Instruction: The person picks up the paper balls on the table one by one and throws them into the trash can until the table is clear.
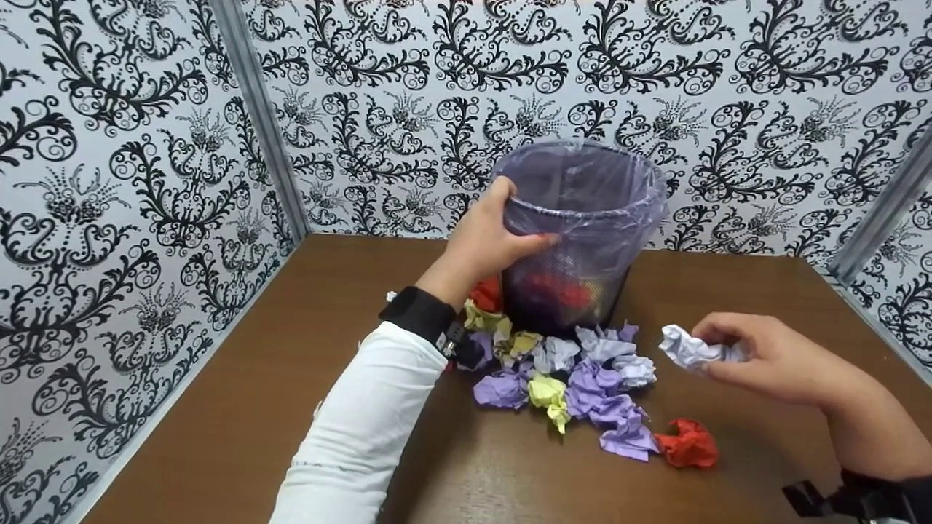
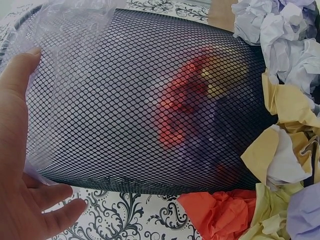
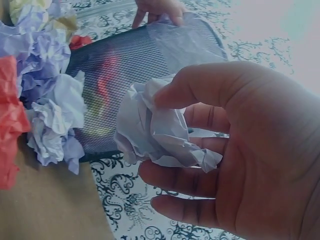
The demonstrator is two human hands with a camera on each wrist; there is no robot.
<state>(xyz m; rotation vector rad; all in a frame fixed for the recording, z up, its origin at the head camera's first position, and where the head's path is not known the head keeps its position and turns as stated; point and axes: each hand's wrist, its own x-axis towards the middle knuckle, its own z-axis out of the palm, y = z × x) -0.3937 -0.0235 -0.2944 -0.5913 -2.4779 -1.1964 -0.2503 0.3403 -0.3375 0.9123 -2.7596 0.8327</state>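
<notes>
A dark mesh wastebasket (image 1: pixel 561 280) with a clear plastic liner (image 1: pixel 619 225) over its rim stands towards the back of the table. My left hand (image 1: pixel 480 236) grips its rim at the left, thumb on the outside of the liner. Red and yellow crumpled paper (image 2: pixel 177 107) shows through the mesh. To the right of the basket, my right hand (image 1: pixel 775 356) holds a white crumpled paper ball (image 3: pixel 152 122) between thumb and fingers, above the table. Purple (image 1: pixel 593 386), white (image 1: pixel 633 370), yellow (image 1: pixel 547 393) and red (image 1: pixel 688 444) paper balls lie in front of the basket.
The brown wooden table (image 1: pixel 291 407) extends to both sides of the paper pile. Patterned black-and-white panels (image 1: pixel 408 145) enclose it at the back and sides. More red paper (image 2: pixel 220 212) and tan paper (image 2: pixel 290 105) lie close against the basket's base.
</notes>
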